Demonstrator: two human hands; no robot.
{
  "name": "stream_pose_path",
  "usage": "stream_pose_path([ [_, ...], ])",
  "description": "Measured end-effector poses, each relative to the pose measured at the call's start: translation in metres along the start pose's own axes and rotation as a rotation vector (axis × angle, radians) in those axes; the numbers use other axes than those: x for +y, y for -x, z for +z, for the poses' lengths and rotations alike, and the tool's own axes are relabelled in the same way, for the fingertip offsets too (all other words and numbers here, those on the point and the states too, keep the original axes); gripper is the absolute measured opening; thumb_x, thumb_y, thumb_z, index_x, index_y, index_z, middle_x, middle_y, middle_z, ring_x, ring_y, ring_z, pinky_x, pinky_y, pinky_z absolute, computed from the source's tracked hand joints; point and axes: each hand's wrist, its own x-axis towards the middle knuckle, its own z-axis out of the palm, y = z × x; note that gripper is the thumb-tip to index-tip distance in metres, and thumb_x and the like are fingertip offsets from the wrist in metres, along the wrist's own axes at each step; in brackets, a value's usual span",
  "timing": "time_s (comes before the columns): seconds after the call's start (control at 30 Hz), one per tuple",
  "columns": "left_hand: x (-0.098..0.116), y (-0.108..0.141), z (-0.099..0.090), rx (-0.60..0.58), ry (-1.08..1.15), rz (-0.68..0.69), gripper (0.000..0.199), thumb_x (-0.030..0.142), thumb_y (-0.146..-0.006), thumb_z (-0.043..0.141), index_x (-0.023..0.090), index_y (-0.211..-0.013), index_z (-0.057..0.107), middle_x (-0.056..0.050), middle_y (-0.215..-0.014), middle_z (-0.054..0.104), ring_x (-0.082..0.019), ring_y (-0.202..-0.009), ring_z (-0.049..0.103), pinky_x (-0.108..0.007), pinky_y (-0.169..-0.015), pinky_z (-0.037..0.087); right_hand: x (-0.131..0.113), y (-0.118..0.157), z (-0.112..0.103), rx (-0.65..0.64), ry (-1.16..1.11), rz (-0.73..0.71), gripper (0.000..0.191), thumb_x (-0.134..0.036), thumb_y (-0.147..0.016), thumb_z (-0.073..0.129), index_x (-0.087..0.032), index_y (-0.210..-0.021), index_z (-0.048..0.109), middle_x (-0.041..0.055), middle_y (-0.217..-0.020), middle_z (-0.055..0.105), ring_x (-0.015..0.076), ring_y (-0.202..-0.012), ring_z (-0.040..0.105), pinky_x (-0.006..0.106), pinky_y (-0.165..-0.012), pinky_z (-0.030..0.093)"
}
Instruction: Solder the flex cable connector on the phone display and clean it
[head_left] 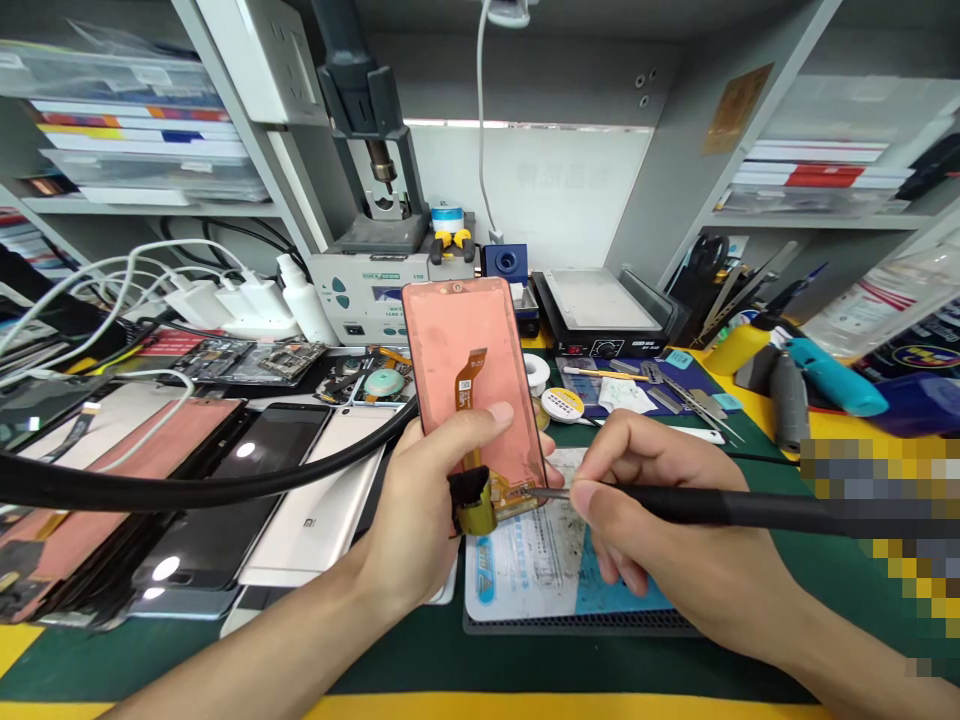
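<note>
Upright in my left hand (431,475) is a phone screen panel (431,345), its copper-pink back turned toward me. My thumb lies across that back, while the other fingers are behind it. An orange flex cable (466,390) runs up the middle of the panel. Near the lower edge, a curled yellow-and-black strip (477,505) hangs beside my palm. My right hand (660,500) pinches a slender black tool (697,504) like a pen. Its thin metal tip meets or nearly touches the panel's lower right corner, by the small circuit parts; exact contact cannot be told.
A printed work pad (517,575) lies under my hands on the green mat (780,600). Phones and panels, including a white phone (315,505), lie to the left. A black hose (225,487) crosses there. Behind stand a hot-air station (375,290) and a heating plate (600,300).
</note>
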Motion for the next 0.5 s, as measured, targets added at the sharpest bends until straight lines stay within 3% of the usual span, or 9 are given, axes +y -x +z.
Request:
stream_pose_path([
  [0.23, 0.0008, 0.0001, 0.0006, -0.022, 0.017, 0.007, 0.016, 0.027, -0.078, 0.065, 0.012, -0.074, 0.07, -0.009, -0.071, 0.074, -0.024, -0.066, 0.071, -0.033, -0.064, 0.056, -0.0012, 0.0, 0.0004, 0.001, -0.004, 0.013, 0.017, -0.014, -0.081, 0.064, -0.02, -0.07, 0.053, -0.0061, -0.048, 0.055, 0.0077, -0.037, 0.049, 0.017, -0.036, 0.038],
  [0.5, -0.0004, -0.0019, 0.0005, 0.0, 0.006, 0.009, 0.016, 0.027, -0.077, 0.067, 0.012, -0.081, 0.072, -0.009, -0.077, 0.075, -0.026, -0.067, 0.071, -0.038, -0.067, 0.059, -0.0001, -0.0006, -0.0001, -0.012, 0.002, 0.011, 0.015, -0.013, -0.081, 0.063, -0.02, -0.071, 0.053, -0.006, -0.049, 0.055, 0.0075, -0.037, 0.049, 0.018, -0.038, 0.04],
])
